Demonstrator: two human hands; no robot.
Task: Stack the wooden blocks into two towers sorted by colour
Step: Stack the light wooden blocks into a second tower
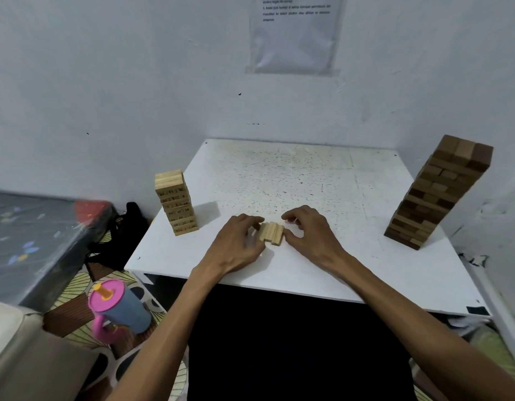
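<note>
A short tower of light wooden blocks [176, 201] stands at the left edge of the white table [308, 183]. At the right edge rises a taller tower of dark brown blocks [438, 192]. Near the front middle lie three light blocks [271, 233] side by side, flat on the table. My left hand [239, 244] touches their left side with curled fingers. From the other side, my right hand [308, 233] pinches their right side between thumb and fingers. Both hands squeeze the row together.
A blue cup with a pink lid [117, 308] stands on the floor at the lower left. A black bag [120, 235] leans by the table's left side. A paper sheet [294, 33] hangs on the wall behind.
</note>
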